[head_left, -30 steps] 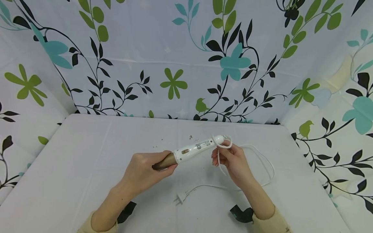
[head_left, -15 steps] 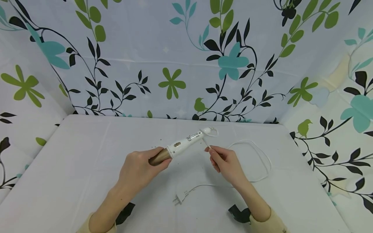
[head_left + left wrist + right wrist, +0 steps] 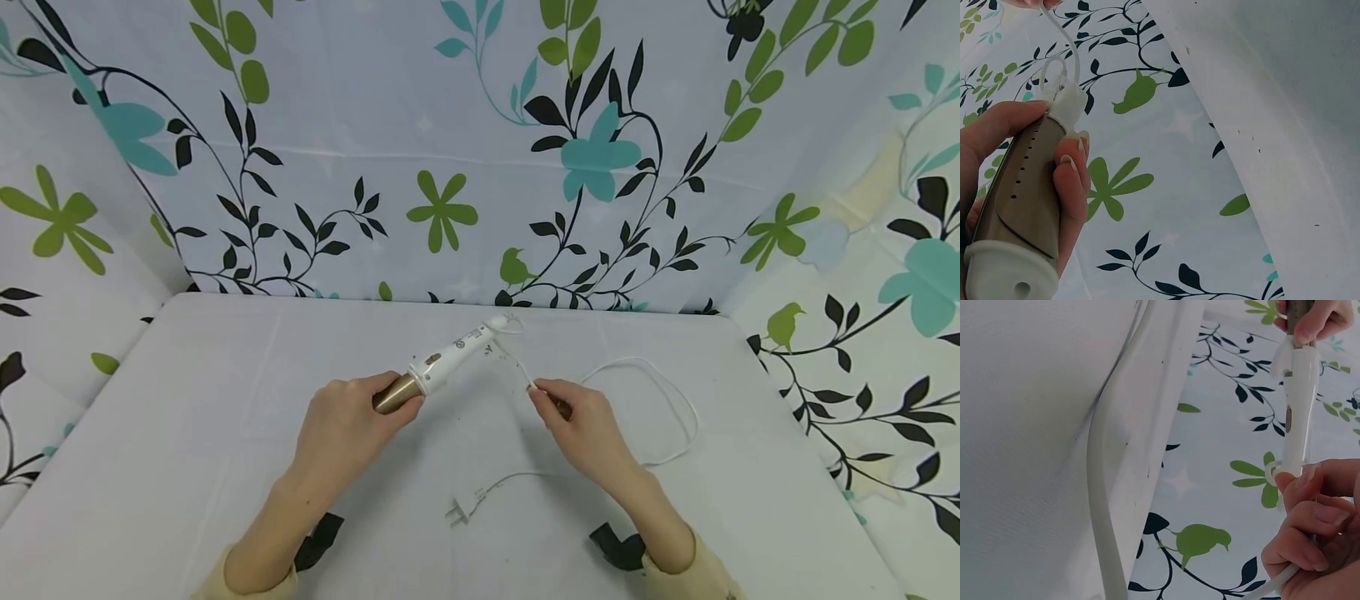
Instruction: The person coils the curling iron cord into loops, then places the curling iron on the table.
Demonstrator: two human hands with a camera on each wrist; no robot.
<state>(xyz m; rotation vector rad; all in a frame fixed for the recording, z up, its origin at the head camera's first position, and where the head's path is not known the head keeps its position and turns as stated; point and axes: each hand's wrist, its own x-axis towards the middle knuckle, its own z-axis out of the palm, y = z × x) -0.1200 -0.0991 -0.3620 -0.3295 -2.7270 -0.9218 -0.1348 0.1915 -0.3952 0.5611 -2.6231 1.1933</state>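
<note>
A white curling iron [image 3: 450, 360] with a gold-brown barrel [image 3: 1029, 181] is held tilted above the white table. My left hand [image 3: 341, 429] grips the barrel, thumb and fingers round it; in the left wrist view a row of small holes and a white end cap show. From the far end of the handle a white cord [image 3: 516, 363] loops and runs down to my right hand [image 3: 588, 425]. That hand pinches the cord between thumb and fingers, a short way from the handle. In the right wrist view its fingers [image 3: 1307, 515] are curled, partly hiding the cord.
The rest of the cord lies in a wide curve on the white table [image 3: 225, 433], ending in a two-pin plug [image 3: 467, 505] near the front middle. Patterned cloth [image 3: 337, 108] hangs behind and at both sides. Small dark specks dot the tabletop.
The curling iron and my left hand have shifted slightly left. My right hand has left the handle's end and slid along the cord, drawing a length of it straighter.
</note>
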